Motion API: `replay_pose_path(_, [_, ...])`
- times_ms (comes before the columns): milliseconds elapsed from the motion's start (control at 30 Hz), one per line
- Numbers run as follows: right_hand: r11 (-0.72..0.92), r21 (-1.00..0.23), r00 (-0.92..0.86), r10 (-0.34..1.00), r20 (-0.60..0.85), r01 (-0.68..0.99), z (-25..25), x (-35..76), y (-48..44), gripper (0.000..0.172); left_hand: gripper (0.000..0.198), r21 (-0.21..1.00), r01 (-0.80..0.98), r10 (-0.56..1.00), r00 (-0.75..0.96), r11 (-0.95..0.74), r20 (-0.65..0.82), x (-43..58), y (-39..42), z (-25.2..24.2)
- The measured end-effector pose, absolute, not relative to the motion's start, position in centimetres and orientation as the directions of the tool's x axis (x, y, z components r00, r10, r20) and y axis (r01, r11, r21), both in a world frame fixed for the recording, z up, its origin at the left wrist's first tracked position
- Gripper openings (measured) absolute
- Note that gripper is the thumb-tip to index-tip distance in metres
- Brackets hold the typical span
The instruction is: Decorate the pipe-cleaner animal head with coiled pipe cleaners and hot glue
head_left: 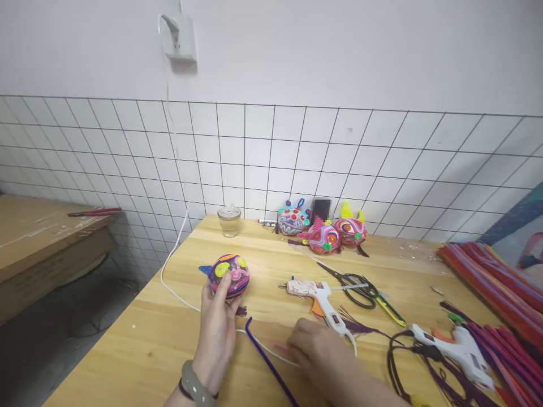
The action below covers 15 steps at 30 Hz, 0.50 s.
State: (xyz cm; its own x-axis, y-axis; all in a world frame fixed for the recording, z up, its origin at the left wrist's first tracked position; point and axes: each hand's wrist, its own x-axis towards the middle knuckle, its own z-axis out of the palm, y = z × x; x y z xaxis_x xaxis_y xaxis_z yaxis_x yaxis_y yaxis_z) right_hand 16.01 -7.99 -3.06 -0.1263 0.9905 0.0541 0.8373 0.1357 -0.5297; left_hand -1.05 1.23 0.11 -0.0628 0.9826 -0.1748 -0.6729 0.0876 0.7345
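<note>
The left hand [218,328] cups the ball [229,275] on the tabletop [127,350], probably light, soft, crushable, best held round its sides; the right hand [316,350] lies by the purple stem [267,359], grip unclear.

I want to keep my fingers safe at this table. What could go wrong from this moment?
1. The white hot-glue gun lies just beyond the right hand. I cannot tell whether it is hot; if it is, a careless reach may burn.
2. The white cable passes by the left hand, which holds the round multicoloured pipe-cleaner ball. It seems to lead to the gun, so a snag could drag it.
</note>
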Motion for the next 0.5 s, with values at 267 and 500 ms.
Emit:
replay_pose_path(267, [-0.055,-0.735,0.067,0.998,-0.012,0.675,-4.2,14.0,-8.0,0.021,0.02,0.674,-0.706,0.974,0.119,0.218,-0.191,-0.8,0.8,0.3])
replay_pose_path(500, [-0.242,-0.967,0.128,0.959,-0.251,-0.08,-3.1,15.0,-6.2,0.039,0.031,0.53,-0.729,0.898,0.396,0.433,-0.19,-0.3,-0.4,0.5])
